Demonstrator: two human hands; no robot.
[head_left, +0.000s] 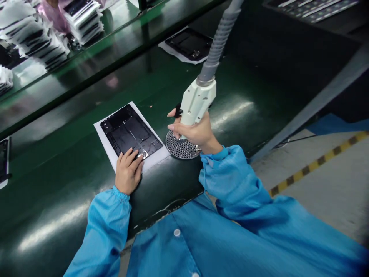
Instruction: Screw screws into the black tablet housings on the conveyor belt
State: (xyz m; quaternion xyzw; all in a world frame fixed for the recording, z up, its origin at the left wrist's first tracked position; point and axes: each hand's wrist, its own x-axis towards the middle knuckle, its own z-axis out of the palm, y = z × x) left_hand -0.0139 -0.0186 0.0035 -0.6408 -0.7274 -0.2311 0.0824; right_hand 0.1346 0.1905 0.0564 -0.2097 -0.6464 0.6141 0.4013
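Note:
My right hand (198, 132) is wrapped round a pale handpiece (198, 98), which hangs on a ribbed grey hose (219, 40). Below it lies a round, perforated metal dish (180, 148), partly covered by the hand. To the left, a black tablet-like panel (129, 129) with exposed inner parts rests on a white foam sheet (152, 163). My left hand (128, 171) lies with outstretched fingers on the near edge of this panel, fingertips touching it. The tip of the handpiece is hidden behind my right hand.
Another black panel (190, 42) lies on a white sheet at the back. Stacks of sheeted panels (83, 23) stand on the shelf at upper left. One more panel (4, 157) shows at the left edge. A grey bar (311, 100) slants across the right side.

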